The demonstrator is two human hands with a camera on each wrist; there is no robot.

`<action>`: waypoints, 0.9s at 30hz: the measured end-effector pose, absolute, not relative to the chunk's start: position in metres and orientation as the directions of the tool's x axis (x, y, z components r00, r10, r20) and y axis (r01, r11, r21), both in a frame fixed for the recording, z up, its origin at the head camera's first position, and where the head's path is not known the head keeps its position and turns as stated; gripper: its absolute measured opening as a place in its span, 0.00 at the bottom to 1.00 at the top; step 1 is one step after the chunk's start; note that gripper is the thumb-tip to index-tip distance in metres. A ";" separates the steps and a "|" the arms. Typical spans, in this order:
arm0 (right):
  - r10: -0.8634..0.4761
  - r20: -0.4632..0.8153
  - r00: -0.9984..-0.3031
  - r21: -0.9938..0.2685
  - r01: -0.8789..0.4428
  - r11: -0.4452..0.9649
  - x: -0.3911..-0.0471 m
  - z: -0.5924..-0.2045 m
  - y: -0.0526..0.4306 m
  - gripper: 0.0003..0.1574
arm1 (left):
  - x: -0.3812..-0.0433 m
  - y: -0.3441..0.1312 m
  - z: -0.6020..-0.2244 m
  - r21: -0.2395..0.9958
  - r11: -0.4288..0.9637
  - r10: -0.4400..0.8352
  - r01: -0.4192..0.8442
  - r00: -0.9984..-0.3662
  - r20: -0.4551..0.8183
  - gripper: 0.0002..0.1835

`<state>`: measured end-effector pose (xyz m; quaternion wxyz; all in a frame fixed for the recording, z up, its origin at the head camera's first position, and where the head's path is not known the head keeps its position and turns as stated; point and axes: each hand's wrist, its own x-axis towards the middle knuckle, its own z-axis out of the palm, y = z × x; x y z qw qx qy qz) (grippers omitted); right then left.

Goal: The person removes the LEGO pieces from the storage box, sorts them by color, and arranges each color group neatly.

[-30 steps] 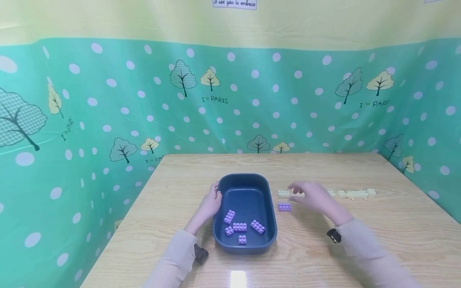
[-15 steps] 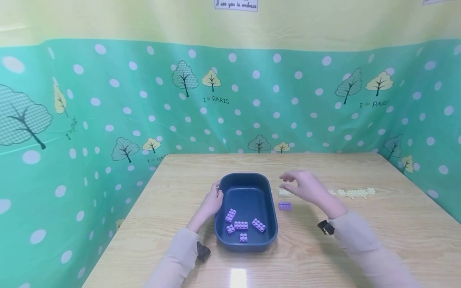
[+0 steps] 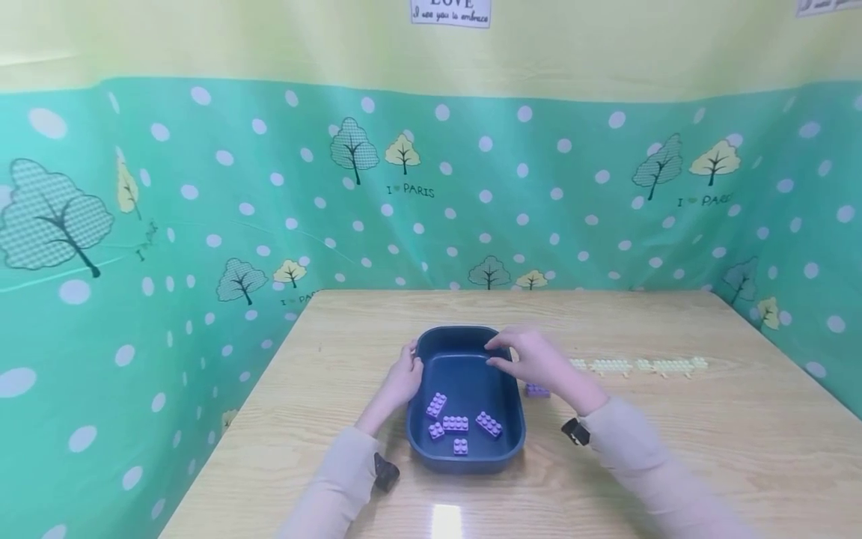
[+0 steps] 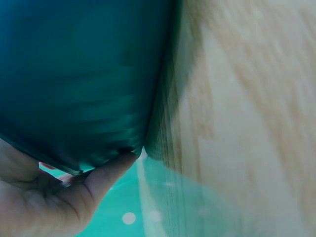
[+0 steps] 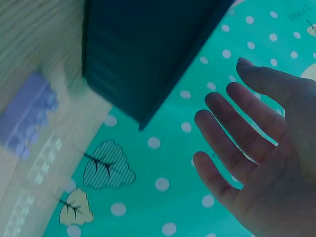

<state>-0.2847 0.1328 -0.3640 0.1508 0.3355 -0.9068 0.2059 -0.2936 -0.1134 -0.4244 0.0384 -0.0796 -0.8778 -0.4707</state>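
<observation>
My left hand grips the left side of a dark blue plastic bin. In the left wrist view, its thumb lies along the bin's outer wall, near the rim. My right hand hovers at the bin's far right rim, fingers loosely bent and apart. The right wrist view shows nothing in that hand's grasp. Several purple toy bricks, among them a long one and a small square one, lie in the bin's near half. Another purple brick sits on the table, partly behind the right wrist.
A row of pale yellow bricks stretches along the wooden table to the right of the bin, its left end hidden by the right hand. A green dotted curtain hangs behind the table.
My right hand has moved left, from above the pale yellow bricks to the bin's right rim. The left hand keeps its grip, and the bricks in the bin lie as before.
</observation>
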 end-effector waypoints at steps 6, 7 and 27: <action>-0.586 0.352 -0.730 -0.306 -0.681 0.665 -0.285 -0.371 0.118 0.14 | -0.293 -0.113 -0.424 0.821 0.542 0.107 0.181 -0.984 0.146 0.25; -0.592 0.345 -0.728 -0.309 -0.684 0.661 -0.284 -0.372 0.116 0.14 | -0.293 -0.113 -0.425 0.821 0.541 0.106 0.181 -0.983 0.147 0.25; -0.679 0.260 -0.687 -0.270 -0.727 0.632 -0.279 -0.395 0.089 0.15 | -0.297 -0.112 -0.428 0.818 0.546 0.090 0.180 -0.984 0.156 0.24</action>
